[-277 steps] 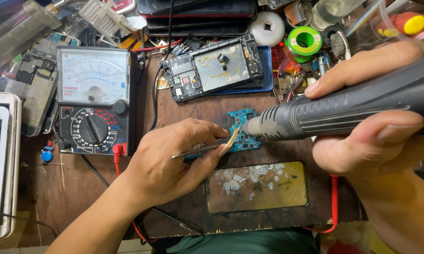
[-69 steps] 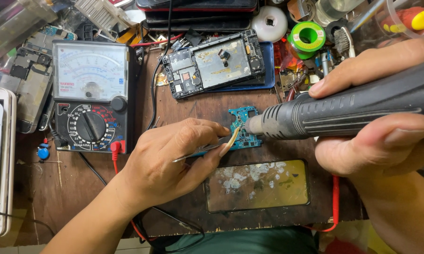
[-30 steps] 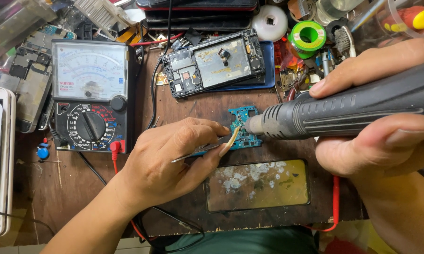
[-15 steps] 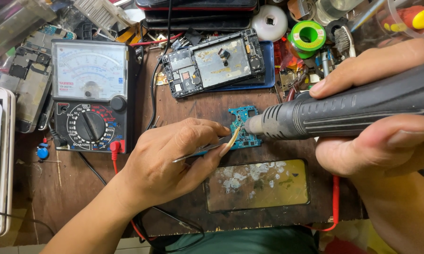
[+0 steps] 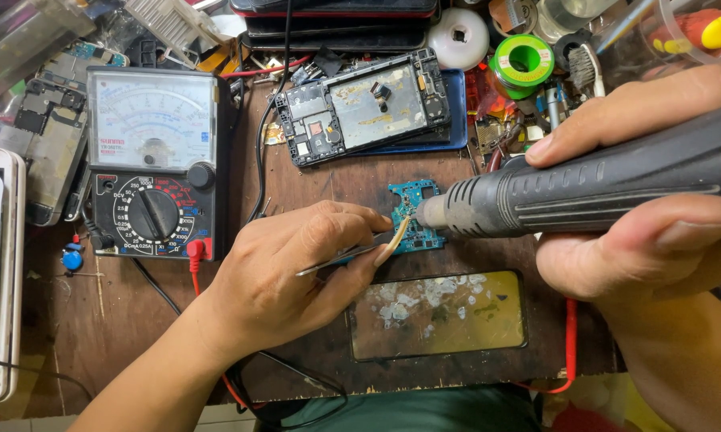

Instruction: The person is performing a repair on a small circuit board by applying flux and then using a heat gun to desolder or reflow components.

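My left hand [image 5: 292, 280] grips thin metal tweezers [image 5: 340, 258] whose tips rest on a small blue circuit board [image 5: 415, 196] on the wooden bench. My right hand [image 5: 648, 208] holds a dark grey hot-air tool [image 5: 584, 188] that lies nearly level, with its nozzle right at the board's right side. The board's lower part is partly covered by my left thumb and the tweezer tips.
An analog multimeter [image 5: 154, 160] stands at the left, its red lead [image 5: 196, 252] plugged in. An opened phone frame [image 5: 364, 104] lies behind the board, a glass panel [image 5: 439, 314] in front. A green solder spool [image 5: 522, 58], a white reel [image 5: 458, 36] and scattered parts crowd the back.
Nothing has visibly changed beyond a slight shift of the camera; both hands stay at the board.
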